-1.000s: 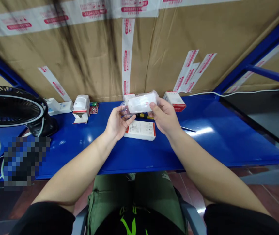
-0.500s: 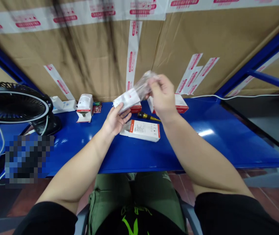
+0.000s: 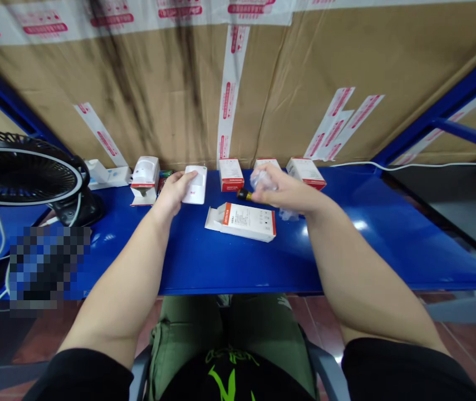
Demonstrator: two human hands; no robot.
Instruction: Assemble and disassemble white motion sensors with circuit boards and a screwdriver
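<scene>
My left hand [image 3: 173, 192] lies low on the blue steel shelf [image 3: 204, 267], its fingertips touching the edge of a white motion sensor [image 3: 195, 185] that rests flat there. My right hand [image 3: 281, 190] is closed over a crumpled clear plastic bag [image 3: 261, 180], with a further fold of it [image 3: 288, 214] showing below the palm. Those right fingertips are close to a screwdriver's yellow-and-black handle [image 3: 244, 194]. Just below my hands lies an open white-and-red carton [image 3: 241, 221]. Its contents cannot be seen.
White-and-red boxes [image 3: 230, 174] stand along the back, against taped cardboard [image 3: 137, 83]. A boxed sensor [image 3: 145, 178] and a small circuit board [image 3: 161, 181] stand left, beyond them a black fan [image 3: 24, 175]. A white cable [image 3: 421, 165] runs along the right.
The white sensor has left the bag and now lies on the shelf under my left hand. My right hand has dropped lower with the bag. More of the back boxes show.
</scene>
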